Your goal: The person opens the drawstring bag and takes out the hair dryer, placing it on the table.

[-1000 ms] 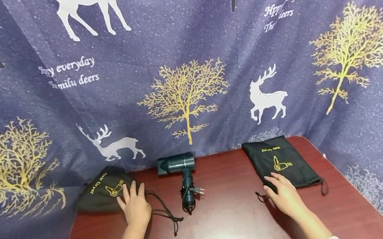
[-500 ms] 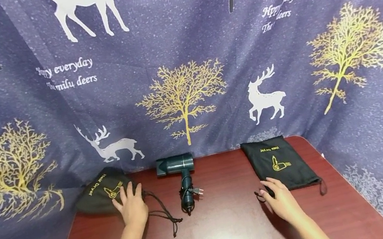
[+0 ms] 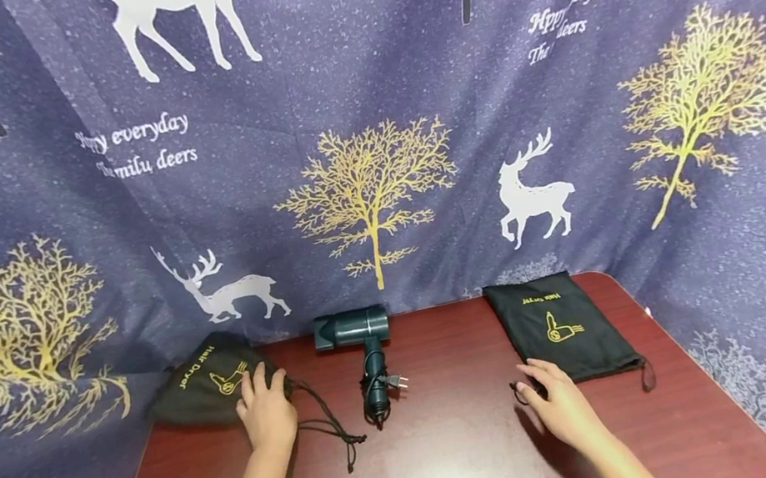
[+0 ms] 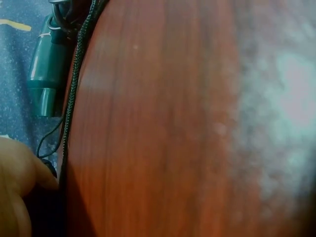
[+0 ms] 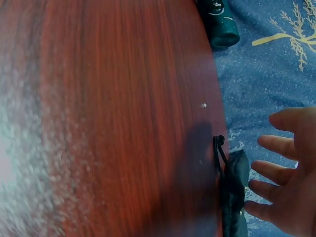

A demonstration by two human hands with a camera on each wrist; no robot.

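Note:
On the left, a black drawstring bag (image 3: 198, 386) printed "Hair Dryer" in yellow looks filled out. My left hand (image 3: 268, 415) rests on its mouth end, fingers slightly bent; in the left wrist view the thumb (image 4: 47, 177) lies beside the black drawcord (image 4: 74, 84). A flatter bag (image 3: 565, 327) of the same kind lies on the right. Over its near left corner and cord loop hovers my right hand (image 3: 558, 404); the right wrist view shows its fingers (image 5: 274, 170) spread, holding nothing. Between the bags lies a dark green hair dryer (image 3: 352, 329), its cord wound round the handle.
The reddish-brown wooden table (image 3: 447, 397) carries all of these. A blue curtain (image 3: 358, 91) with deer and trees hangs right behind its far edge. The dryer's plug (image 3: 397, 381) sticks out to the right of the handle.
My right hand has drawn back a little toward me, off the right bag's near edge. The left hand's fingers have come slightly closer together on the left bag. The dryer has stayed put.

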